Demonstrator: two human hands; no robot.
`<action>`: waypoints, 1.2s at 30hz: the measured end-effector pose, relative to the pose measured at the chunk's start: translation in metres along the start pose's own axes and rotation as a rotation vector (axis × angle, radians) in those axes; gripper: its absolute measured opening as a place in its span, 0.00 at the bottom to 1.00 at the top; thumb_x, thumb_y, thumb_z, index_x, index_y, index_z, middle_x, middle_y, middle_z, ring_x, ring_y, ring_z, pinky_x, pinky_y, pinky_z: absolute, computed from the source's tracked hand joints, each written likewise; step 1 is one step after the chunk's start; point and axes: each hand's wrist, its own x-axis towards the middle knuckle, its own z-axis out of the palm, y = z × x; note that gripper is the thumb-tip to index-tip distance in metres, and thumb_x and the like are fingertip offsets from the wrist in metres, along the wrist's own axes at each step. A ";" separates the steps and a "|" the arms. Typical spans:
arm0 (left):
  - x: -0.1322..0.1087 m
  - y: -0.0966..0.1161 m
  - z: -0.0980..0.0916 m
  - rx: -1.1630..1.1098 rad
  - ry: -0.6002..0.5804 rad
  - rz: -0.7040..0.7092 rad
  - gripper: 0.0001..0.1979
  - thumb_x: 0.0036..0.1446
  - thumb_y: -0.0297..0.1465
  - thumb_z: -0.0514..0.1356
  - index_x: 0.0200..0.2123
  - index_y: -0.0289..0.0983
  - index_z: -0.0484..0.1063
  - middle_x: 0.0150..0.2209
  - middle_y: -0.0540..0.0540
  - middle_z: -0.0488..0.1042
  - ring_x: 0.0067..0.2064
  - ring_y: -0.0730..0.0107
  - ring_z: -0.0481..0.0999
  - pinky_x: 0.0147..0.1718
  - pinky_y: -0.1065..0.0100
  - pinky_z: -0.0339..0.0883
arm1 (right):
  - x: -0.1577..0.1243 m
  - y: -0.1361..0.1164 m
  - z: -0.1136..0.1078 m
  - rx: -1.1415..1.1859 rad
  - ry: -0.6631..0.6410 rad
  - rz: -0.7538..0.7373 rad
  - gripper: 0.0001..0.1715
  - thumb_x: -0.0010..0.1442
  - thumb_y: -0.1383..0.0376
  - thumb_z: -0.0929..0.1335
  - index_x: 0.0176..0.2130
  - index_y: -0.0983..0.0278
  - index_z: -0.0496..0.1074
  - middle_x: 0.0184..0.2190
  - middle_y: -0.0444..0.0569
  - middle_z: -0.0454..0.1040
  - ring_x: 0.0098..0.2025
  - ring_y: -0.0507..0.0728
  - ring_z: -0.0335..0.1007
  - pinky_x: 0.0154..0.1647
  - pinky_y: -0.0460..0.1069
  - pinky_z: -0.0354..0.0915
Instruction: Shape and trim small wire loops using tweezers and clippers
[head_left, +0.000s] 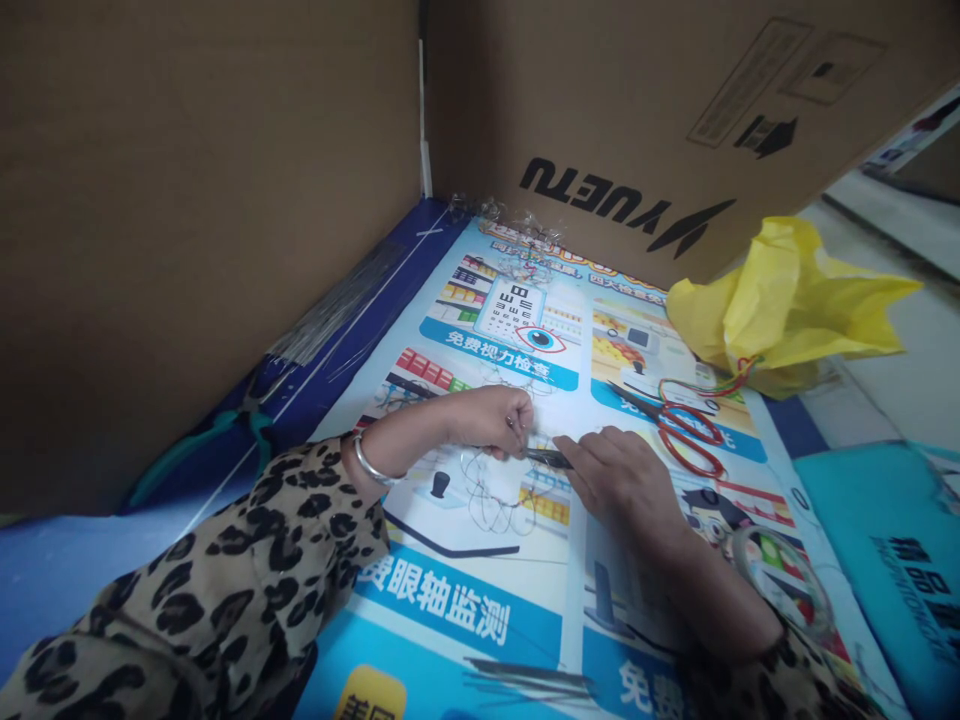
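Near the centre, my left hand [491, 420] is closed in a pinch on thin wire, with loops of wire [499, 500] hanging below it. My right hand [626, 490] is wrapped round a dark metal tool [549, 458], whose tip reaches to the fingers of my left hand. The tool's handle is hidden in my palm. Both hands are above a printed poster [450, 595]. Red-handled scissors [694, 437] lie beyond my right hand. A bundle of dark straight wires [529, 680] rests on the poster near the bottom edge.
Cardboard walls [600, 90] stand behind and at left. Teal-handled pliers [259, 425] and thin wires [322, 320] lie at left. A yellow bag [780, 300], a tape roll [780, 580] and a teal bag [885, 540] are at right. Wire pieces [525, 230] lie at the back.
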 end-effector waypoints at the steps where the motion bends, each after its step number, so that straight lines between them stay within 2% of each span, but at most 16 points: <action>1: 0.000 -0.001 0.000 0.010 -0.001 -0.001 0.12 0.40 0.19 0.58 0.28 0.35 0.60 0.20 0.55 0.68 0.18 0.80 0.67 0.18 0.77 0.59 | 0.000 0.000 0.000 -0.003 -0.001 0.002 0.12 0.56 0.68 0.64 0.41 0.65 0.72 0.25 0.47 0.68 0.31 0.55 0.56 0.31 0.51 0.48; 11: 0.002 -0.002 0.002 0.006 0.015 0.023 0.12 0.39 0.16 0.54 0.27 0.35 0.59 0.21 0.54 0.69 0.18 0.80 0.66 0.17 0.77 0.59 | -0.002 -0.001 0.002 -0.017 -0.013 0.007 0.11 0.56 0.68 0.63 0.40 0.65 0.72 0.25 0.48 0.69 0.31 0.55 0.58 0.32 0.50 0.49; 21: 0.002 -0.004 0.002 -0.003 0.044 0.050 0.11 0.40 0.18 0.55 0.28 0.36 0.59 0.20 0.55 0.68 0.17 0.80 0.66 0.17 0.77 0.58 | -0.002 -0.002 0.001 -0.016 -0.030 0.036 0.12 0.57 0.69 0.63 0.41 0.66 0.72 0.25 0.48 0.69 0.31 0.55 0.59 0.32 0.50 0.50; 28: 0.000 0.000 0.005 -0.094 0.113 0.026 0.12 0.41 0.17 0.56 0.28 0.35 0.59 0.19 0.56 0.67 0.16 0.82 0.65 0.16 0.79 0.56 | -0.002 -0.006 -0.001 -0.065 -0.053 0.091 0.13 0.57 0.69 0.63 0.42 0.65 0.71 0.26 0.48 0.68 0.32 0.56 0.57 0.33 0.52 0.49; 36: 0.002 -0.005 0.009 -0.060 0.209 0.082 0.10 0.45 0.20 0.57 0.30 0.36 0.59 0.24 0.54 0.68 0.17 0.82 0.66 0.16 0.78 0.57 | -0.002 -0.007 -0.001 -0.052 -0.028 0.150 0.11 0.56 0.69 0.64 0.40 0.66 0.71 0.26 0.49 0.69 0.33 0.56 0.58 0.33 0.51 0.49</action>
